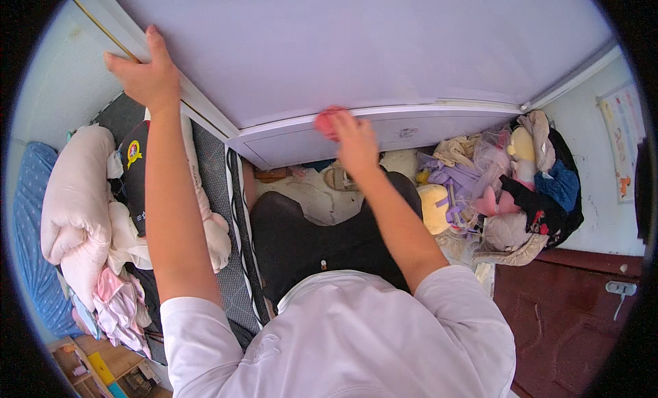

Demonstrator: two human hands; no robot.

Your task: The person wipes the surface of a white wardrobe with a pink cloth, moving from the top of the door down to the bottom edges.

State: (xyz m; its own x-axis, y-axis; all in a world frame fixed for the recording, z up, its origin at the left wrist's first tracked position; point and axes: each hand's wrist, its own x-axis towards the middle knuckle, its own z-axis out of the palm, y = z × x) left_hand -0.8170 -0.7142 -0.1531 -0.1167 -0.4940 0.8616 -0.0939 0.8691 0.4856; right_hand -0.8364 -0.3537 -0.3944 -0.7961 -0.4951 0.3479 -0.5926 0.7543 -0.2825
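My left hand (149, 77) rests at the upper left on the white side frame of a tall pale panel (360, 48), thumb and fingers spread around the frame's edge. A pink-red cloth (329, 121), blurred, is in my right hand (354, 141). It lies against the white ledge (390, 109) that runs along the panel's lower edge. Below the ledge is a lower pale panel (288, 143) with a thin outline and a small dark mark. The fingertips of my right hand are partly hidden by the hand itself.
On the left, a bed (211, 146) bears a rolled pink quilt (77, 192), a dark cap (134, 156) and clothes. At right, clothes and plush toys (434, 208) are heaped near a dark red door (560, 316). Shoes (336, 178) lie on the floor between my knees and the lower panel.
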